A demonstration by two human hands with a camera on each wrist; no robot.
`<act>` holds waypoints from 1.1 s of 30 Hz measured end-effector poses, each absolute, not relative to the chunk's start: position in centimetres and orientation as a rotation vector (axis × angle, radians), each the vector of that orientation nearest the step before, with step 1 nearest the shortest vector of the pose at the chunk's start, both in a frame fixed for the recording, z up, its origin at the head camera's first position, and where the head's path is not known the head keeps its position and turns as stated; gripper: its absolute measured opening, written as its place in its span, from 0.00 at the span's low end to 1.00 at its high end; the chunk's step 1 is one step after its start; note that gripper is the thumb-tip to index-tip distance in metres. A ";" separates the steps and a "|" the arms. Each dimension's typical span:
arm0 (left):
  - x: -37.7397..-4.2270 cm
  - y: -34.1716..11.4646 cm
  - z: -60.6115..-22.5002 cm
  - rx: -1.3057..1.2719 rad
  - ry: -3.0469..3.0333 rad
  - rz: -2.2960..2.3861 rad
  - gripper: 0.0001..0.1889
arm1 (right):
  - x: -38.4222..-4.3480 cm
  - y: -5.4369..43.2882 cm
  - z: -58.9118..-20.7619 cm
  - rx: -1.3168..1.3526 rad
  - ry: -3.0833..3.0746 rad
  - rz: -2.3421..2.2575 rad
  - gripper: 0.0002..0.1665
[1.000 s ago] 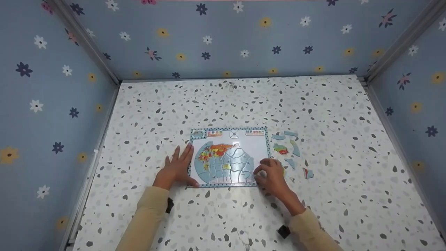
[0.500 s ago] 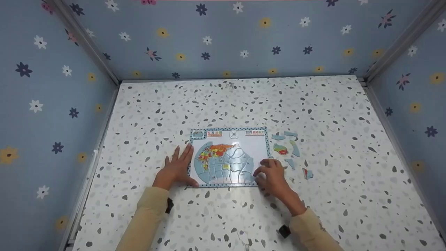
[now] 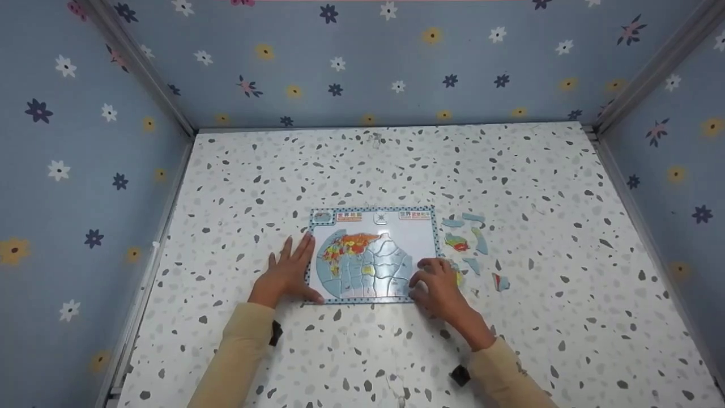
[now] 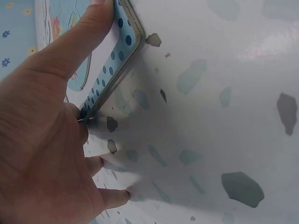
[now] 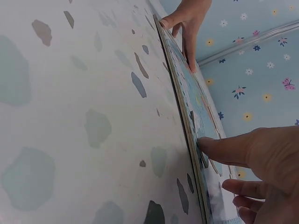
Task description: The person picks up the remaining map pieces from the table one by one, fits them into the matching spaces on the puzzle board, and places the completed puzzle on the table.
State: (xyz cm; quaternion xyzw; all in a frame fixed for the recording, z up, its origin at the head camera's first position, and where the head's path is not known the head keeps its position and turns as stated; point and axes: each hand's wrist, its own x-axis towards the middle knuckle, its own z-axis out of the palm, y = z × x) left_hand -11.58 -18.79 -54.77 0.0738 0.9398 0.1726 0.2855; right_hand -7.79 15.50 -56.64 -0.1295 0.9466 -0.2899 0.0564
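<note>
A world-map jigsaw board (image 3: 422, 235) with a blue dotted border lies flat on the table. Its left and middle map pieces (image 3: 357, 266) sit fitted together. My left hand (image 3: 286, 275) is spread at the board's left side, thumb on the lower-left corner of the border (image 4: 112, 65) and fingers along the edge. At the lower right of the map, my right hand (image 3: 444, 286) pinches a puzzle piece (image 5: 204, 159) with bent fingers; its thumb (image 5: 224, 149) is low over the board, and the fingers partly hide the piece.
Several loose puzzle pieces (image 3: 456, 242) lie right of the board, some partly behind my right hand. One red-and-blue piece (image 3: 500, 281) lies farther right. Flower-patterned panels (image 3: 362, 62) border the speckled table (image 3: 283, 170) at the back and sides.
My right hand has shifted slightly left, toward the map's lower-right pieces. A yellowish loose piece shows again beside it. My left hand has stayed in place.
</note>
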 end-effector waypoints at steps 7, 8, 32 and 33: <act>-11.6 -18.9 -54.9 0.204 2.510 0.467 0.73 | -8.3 16.1 -56.7 -0.397 2.794 -0.949 0.06; -11.6 -18.9 -54.9 0.204 2.509 0.468 0.73 | -8.4 16.3 -56.7 -0.393 2.784 -0.956 0.07; -11.6 -18.8 -54.6 0.188 2.505 0.461 0.73 | -10.6 15.8 -53.5 -0.226 2.687 -0.672 0.07; -11.6 -18.8 -54.6 0.187 2.504 0.461 0.73 | -10.6 15.5 -53.5 -0.212 2.698 -0.646 0.08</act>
